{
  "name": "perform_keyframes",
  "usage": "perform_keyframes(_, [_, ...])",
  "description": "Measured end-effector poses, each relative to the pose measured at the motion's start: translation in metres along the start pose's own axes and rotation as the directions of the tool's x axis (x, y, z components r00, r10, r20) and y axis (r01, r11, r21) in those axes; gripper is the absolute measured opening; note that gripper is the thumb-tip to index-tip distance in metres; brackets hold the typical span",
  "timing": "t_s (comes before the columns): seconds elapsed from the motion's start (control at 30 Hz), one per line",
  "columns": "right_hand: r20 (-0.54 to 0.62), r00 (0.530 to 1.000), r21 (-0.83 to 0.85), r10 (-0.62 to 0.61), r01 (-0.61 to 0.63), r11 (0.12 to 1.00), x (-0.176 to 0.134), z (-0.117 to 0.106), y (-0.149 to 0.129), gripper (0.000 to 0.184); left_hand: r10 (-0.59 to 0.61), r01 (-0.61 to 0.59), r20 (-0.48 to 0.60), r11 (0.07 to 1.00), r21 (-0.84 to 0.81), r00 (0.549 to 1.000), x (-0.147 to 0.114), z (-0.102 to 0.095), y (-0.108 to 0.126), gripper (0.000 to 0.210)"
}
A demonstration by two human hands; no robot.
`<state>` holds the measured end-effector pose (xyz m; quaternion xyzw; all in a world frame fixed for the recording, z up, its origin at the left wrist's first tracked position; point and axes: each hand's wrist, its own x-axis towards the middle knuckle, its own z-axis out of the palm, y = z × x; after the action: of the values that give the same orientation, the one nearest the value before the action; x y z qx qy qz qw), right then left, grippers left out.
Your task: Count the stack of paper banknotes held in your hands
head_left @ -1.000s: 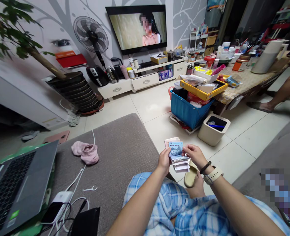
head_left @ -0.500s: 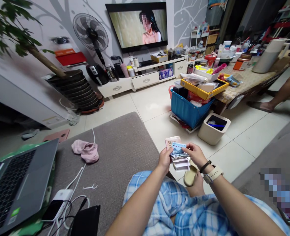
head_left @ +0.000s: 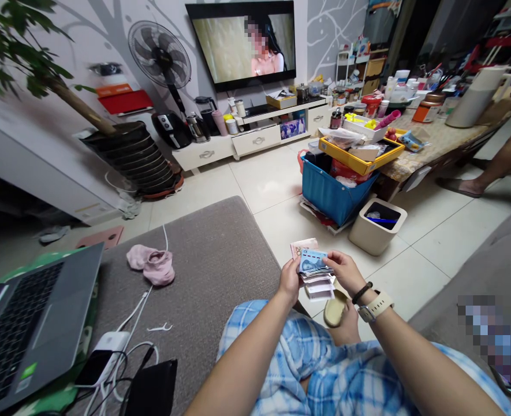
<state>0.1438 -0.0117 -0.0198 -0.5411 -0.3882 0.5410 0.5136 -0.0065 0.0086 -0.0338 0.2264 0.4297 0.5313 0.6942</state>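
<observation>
White tiled floor [head_left: 276, 179], grey wall with white tree pattern [head_left: 328, 26], wall television [head_left: 242, 43], low white cabinet [head_left: 238, 144], standing fan [head_left: 160, 58], grey sofa [head_left: 212, 271], cluttered table [head_left: 437, 138]

Banknotes [head_left: 313, 270]: a fanned stack, blue note on top, pinkish one behind, pale edges spread below. Held roughly flat between both hands, above the knees.

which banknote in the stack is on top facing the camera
The blue banknote, pinched between the left hand and right hand; a pink note sticks up behind it, pale ones fan below.
</observation>
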Motion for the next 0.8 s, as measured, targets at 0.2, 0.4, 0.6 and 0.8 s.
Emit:
perform_keyframes(0.2, [-0.006,1.0,0.002,0.011,-0.011,1.0,-0.0006,0.0005,-0.0019,0.044,-0.006,0.006,-0.013,1.0,-0.003,1.0,-0.0001,-0.0004,0.0001,0.031])
perform_keyframes(0.4, [-0.006,1.0,-0.005,-0.001,0.001,1.0,-0.0004,0.0003,-0.0017,0.041,-0.017,0.017,0.01,1.0,0.01,1.0,0.0007,-0.0019,-0.0012,0.034])
perform_keyframes(0.6, [0.004,1.0,-0.012,-0.004,0.004,1.0,0.0,-0.0005,-0.0004,0.04,-0.003,0.003,0.022,1.0,0.002,1.0,0.0018,-0.0033,-0.0023,0.035])
perform_keyframes(0.8, [0.01,1.0,-0.031,-0.015,0.016,0.999,-0.0017,0.0001,-0.005,0.042,0.001,-0.002,0.021,1.0,0.009,1.0,0.0031,-0.0043,-0.0036,0.036])
